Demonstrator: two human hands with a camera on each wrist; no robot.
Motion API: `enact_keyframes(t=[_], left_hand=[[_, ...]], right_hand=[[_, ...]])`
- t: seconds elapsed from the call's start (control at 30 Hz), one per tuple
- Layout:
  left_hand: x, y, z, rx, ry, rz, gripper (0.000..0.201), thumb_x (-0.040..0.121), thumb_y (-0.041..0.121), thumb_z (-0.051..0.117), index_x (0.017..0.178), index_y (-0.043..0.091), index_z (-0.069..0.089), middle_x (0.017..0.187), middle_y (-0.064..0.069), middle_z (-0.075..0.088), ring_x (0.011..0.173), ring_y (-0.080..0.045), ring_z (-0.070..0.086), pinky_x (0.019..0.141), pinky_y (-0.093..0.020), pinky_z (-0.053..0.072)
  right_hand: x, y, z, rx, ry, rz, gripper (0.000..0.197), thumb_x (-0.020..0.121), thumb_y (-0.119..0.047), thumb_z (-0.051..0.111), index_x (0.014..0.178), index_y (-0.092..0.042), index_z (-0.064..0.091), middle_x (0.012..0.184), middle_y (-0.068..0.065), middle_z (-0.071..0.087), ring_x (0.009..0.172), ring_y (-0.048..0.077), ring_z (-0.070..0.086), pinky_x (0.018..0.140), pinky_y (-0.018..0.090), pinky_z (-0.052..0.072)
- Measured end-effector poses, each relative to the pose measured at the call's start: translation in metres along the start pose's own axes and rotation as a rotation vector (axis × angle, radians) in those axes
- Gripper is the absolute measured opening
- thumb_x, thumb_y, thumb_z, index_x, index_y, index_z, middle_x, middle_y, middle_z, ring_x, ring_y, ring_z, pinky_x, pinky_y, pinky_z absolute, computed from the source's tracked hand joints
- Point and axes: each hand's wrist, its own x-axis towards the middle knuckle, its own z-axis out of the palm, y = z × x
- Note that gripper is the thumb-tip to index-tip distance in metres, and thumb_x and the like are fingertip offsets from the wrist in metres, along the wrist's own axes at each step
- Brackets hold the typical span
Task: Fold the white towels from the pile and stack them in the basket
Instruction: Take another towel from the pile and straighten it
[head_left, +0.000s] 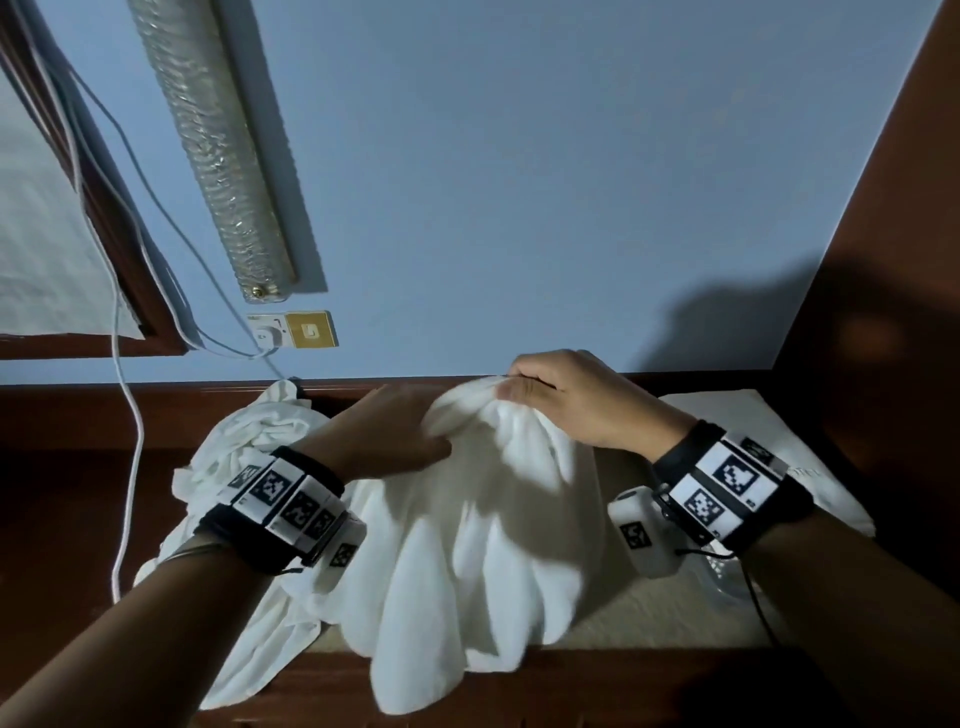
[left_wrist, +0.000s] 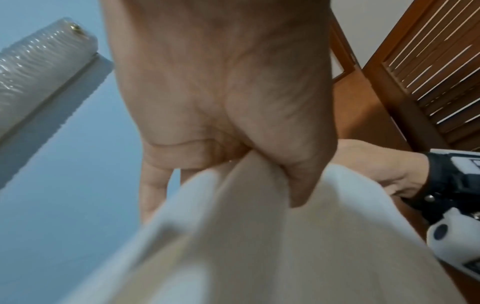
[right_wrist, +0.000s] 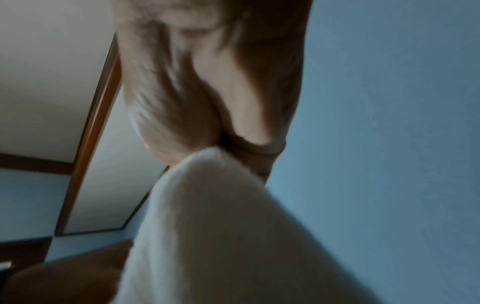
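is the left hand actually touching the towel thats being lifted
Touching. The left wrist view shows the left hand pinching a fold of the white towel between thumb and fingers; the head view agrees.

I see a blue wall (head_left: 519, 182) with a tubular lamp (head_left: 213, 150), a gold switch plate (head_left: 310, 329), white cables (head_left: 127, 405) and dark wooden trim (head_left: 893, 208).
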Motion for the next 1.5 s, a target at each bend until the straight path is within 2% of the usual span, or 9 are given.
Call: enact_keyframes(t=[0.17,0.27,0.4,0.53,0.73,0.93,1.17,1.33,1.5], left_hand=[[0.005,0.012,-0.002,-0.352,0.075,-0.024,0.012,0.088,0.005,0.070,0.081,0.014,0.069,0.073,0.011,0.068,0.068,0.003,0.056,0.057,-0.014,0.042],[0.001,0.006,-0.014,-0.473,0.078,-0.005,0.021,0.083,0.002,0.077,0.073,0.019,0.068,0.067,0.009,0.064,0.064,0.001,0.055,0.059,-0.019,0.045],[0.001,0.005,-0.029,-0.151,-0.031,0.065,0.029,0.073,0.011,0.080,0.087,0.029,0.062,0.080,0.011,0.068,0.067,-0.002,0.061,0.056,-0.022,0.050],[-0.001,-0.008,-0.034,-0.109,-0.233,-0.031,0.041,0.074,0.025,0.087,0.100,0.035,0.056,0.089,0.007,0.068,0.077,-0.012,0.066,0.063,-0.034,0.056],[0.011,-0.064,-0.027,-0.053,0.233,-0.150,0.019,0.084,0.031,0.084,0.091,0.022,0.070,0.080,0.000,0.071,0.079,-0.021,0.066,0.063,-0.020,0.044],[0.010,-0.116,-0.037,0.088,0.468,-0.296,0.009,0.086,0.021,0.080,0.091,0.023,0.072,0.085,-0.010,0.072,0.082,-0.031,0.064,0.071,-0.033,0.041],[0.012,-0.144,-0.033,0.153,0.389,-0.343,0.010,0.092,0.027,0.072,0.084,0.023,0.071,0.084,-0.013,0.072,0.086,-0.038,0.066,0.077,-0.042,0.051],[0.007,-0.151,-0.023,0.031,0.362,-0.413,0.024,0.086,0.042,0.082,0.078,0.022,0.070,0.076,-0.010,0.069,0.077,-0.032,0.064,0.072,-0.041,0.051],[-0.013,-0.151,-0.004,-0.194,0.105,-0.397,0.033,0.076,0.048,0.083,0.085,0.018,0.075,0.074,-0.003,0.071,0.073,-0.027,0.068,0.063,-0.032,0.046]], right_hand=[[0.017,-0.002,-0.012,0.105,0.117,-0.014,0.043,0.095,-0.055,0.066,0.083,-0.014,0.072,0.071,0.002,0.065,0.065,0.005,0.051,0.064,0.031,0.042],[0.011,0.012,-0.020,0.079,-0.080,0.093,0.051,0.072,-0.077,0.074,0.082,-0.027,0.072,0.073,-0.004,0.069,0.066,0.012,0.057,0.063,0.035,0.043],[-0.002,0.028,-0.004,-0.338,-0.380,0.310,0.049,0.069,-0.064,0.086,0.076,-0.021,0.064,0.068,-0.006,0.067,0.061,0.014,0.062,0.054,0.031,0.043],[-0.005,0.063,-0.002,-0.321,-0.216,0.352,0.026,0.088,-0.048,0.077,0.075,-0.028,0.069,0.070,-0.002,0.065,0.071,0.020,0.065,0.057,0.033,0.043],[-0.016,0.109,-0.021,-0.384,0.032,0.416,0.038,0.096,-0.041,0.069,0.070,-0.018,0.055,0.072,0.003,0.060,0.079,0.031,0.062,0.066,0.036,0.040],[-0.044,0.149,-0.038,-0.296,0.073,0.466,0.037,0.088,-0.039,0.079,0.074,-0.010,0.061,0.074,0.006,0.068,0.079,0.030,0.069,0.065,0.038,0.044],[-0.063,0.133,-0.074,0.101,0.025,0.400,0.049,0.083,-0.048,0.083,0.073,-0.005,0.060,0.067,-0.006,0.056,0.063,0.007,0.052,0.059,0.031,0.034],[-0.067,0.141,-0.085,0.412,0.296,0.367,0.077,0.085,-0.068,0.070,0.112,0.004,0.068,0.121,0.006,0.071,0.105,0.010,0.061,0.097,0.033,0.048],[-0.065,0.172,-0.082,0.296,0.560,0.433,0.048,0.102,-0.040,0.060,0.084,0.004,0.051,0.070,0.006,0.044,0.063,0.019,0.042,0.065,0.039,0.035]])
